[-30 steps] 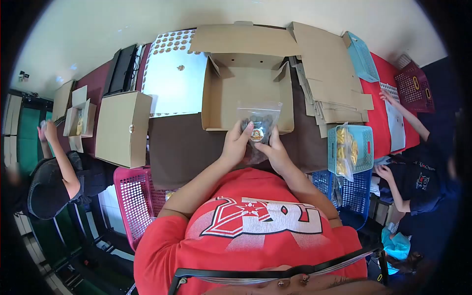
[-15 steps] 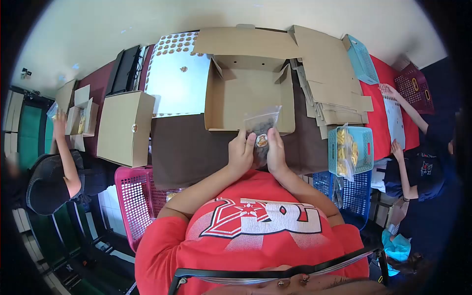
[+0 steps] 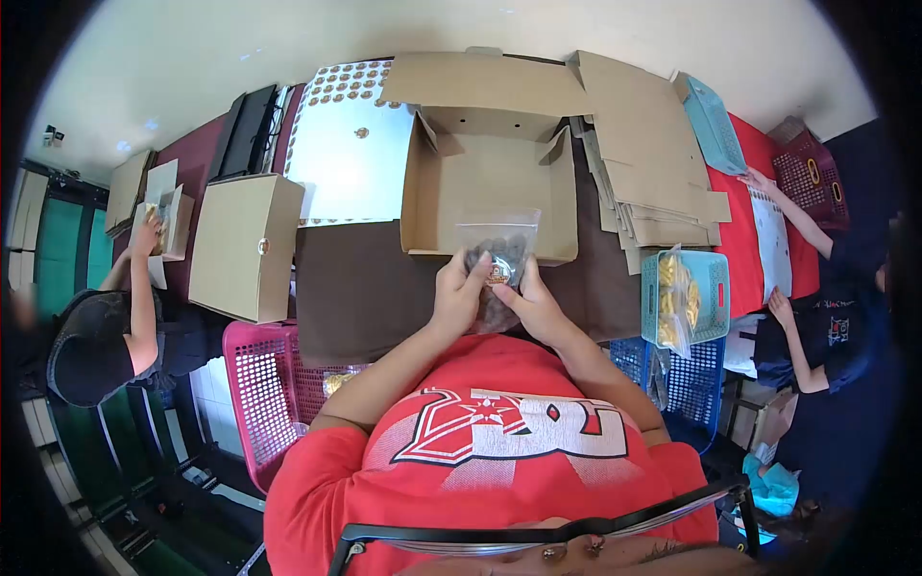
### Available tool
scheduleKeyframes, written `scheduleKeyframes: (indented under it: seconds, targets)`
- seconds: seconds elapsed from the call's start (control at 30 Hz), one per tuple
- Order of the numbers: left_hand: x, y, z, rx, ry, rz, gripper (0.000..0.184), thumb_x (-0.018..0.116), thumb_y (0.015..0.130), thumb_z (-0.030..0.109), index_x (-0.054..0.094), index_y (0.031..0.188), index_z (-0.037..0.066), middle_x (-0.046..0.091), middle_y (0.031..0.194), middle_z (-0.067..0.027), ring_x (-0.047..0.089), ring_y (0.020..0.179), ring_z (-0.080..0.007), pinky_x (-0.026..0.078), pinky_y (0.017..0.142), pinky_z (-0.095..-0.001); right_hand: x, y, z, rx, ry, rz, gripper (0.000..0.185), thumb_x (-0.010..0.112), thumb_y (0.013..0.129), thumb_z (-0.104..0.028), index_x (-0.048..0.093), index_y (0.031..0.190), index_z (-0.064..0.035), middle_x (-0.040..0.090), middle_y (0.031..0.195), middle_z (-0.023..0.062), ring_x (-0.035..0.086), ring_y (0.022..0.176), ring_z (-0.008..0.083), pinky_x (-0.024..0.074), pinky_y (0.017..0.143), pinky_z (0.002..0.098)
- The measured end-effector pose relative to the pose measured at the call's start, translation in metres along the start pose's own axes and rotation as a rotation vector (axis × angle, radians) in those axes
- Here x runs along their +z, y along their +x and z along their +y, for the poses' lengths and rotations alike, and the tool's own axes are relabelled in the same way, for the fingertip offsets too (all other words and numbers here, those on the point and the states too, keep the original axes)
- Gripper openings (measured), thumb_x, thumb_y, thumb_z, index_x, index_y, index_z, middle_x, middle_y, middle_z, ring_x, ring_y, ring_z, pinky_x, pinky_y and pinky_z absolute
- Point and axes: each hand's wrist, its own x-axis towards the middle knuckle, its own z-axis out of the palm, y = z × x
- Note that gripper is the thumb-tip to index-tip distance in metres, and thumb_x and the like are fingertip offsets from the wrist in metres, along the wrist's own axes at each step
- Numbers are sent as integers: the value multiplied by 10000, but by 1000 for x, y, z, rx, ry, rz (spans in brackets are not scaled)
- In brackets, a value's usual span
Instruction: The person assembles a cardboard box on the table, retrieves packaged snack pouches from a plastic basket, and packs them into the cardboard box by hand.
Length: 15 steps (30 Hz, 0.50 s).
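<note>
A clear zip bag of dark pieces (image 3: 501, 248) is held upright in front of my chest, with a round sticker (image 3: 498, 273) on its face. My left hand (image 3: 461, 292) grips the bag's left side, its thumb at the sticker. On the other side my right hand (image 3: 534, 305) is closed on the bag, its thumb also touching the sticker. Just beyond the bag stands an open cardboard box (image 3: 490, 182) with its lid flap folded back. The box's floor shows bare where the bag does not cover it.
A sticker sheet (image 3: 351, 173) and a closed box (image 3: 240, 248) lie left. Flattened cardboard (image 3: 643, 144) and a teal basket (image 3: 711, 288) with bags of yellow snacks are right. Pink (image 3: 259, 384) and blue baskets (image 3: 696, 384) flank me. One person works on each side.
The bag has tilted straighter and shifted slightly left. My right thumb has moved in onto the sticker. The person at left has brought a hand down to their small box.
</note>
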Motion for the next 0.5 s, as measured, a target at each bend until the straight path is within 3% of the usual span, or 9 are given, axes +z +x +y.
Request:
scheduleKeyframes:
  seconds: [0.07, 0.13, 0.2, 0.27, 0.4, 0.47, 0.5]
  targets:
    - [-7, 4, -6, -75, -82, -43, 319, 522, 972, 265, 571, 1058, -39, 656, 928, -89, 579, 870, -95, 471, 774, -269, 0, -2, -9, 40, 73, -15, 599, 583, 928, -223, 255, 1368, 16, 442, 1306, 150, 414, 1229, 201, 313, 1049, 330]
    - [-5, 2, 11, -97, 29, -108, 356, 521, 971, 284, 551, 1100, -47, 653, 965, -112, 589, 906, -113, 469, 797, -278, 1, -1, -4, 47, 158, 59, 583, 583, 929, -231, 282, 1363, 18, 472, 1276, 147, 442, 1201, 194, 332, 1035, 326]
    - [0, -1, 4, 68, 250, -137, 398, 537, 963, 298, 520, 1150, -52, 652, 982, -148, 613, 917, -154, 473, 809, -299, 1, -2, -4, 55, 248, 134, 569, 583, 931, -238, 309, 1357, 20, 502, 1246, 143, 471, 1173, 187, 351, 1021, 322]
    - [4, -2, 1, 73, 137, -146, 408, 539, 960, 293, 498, 1177, -49, 649, 976, -178, 628, 924, -191, 477, 812, -316, 0, 0, -8, 37, -3, 217, 518, 590, 927, -256, 390, 1318, 18, 568, 1153, 117, 527, 1102, 182, 402, 967, 314]
    - [2, -5, -4, 65, 72, -120, 360, 486, 984, 266, 497, 1166, -44, 643, 1001, -165, 618, 943, -186, 470, 830, -320, -2, -1, 3, 66, 138, 217, 476, 564, 942, -250, 416, 1317, 3, 547, 1199, 83, 507, 1094, 152, 375, 977, 287]
    - [-1, -4, -3, 46, 28, -105, 369, 472, 990, 280, 497, 1169, -42, 639, 986, -163, 611, 952, -174, 461, 832, -305, -4, 4, -1, 75, -44, 245, 412, 606, 918, -245, 476, 1208, 16, 598, 1095, 90, 571, 1016, 184, 455, 881, 313]
    - [-3, -2, -3, -1, -15, -138, 371, 490, 977, 282, 498, 1180, -29, 638, 992, -184, 620, 947, -211, 460, 842, -319, -5, 5, -5, 73, -42, 245, 412, 606, 918, -245, 476, 1208, 16, 598, 1095, 90, 571, 1016, 184, 455, 881, 313]
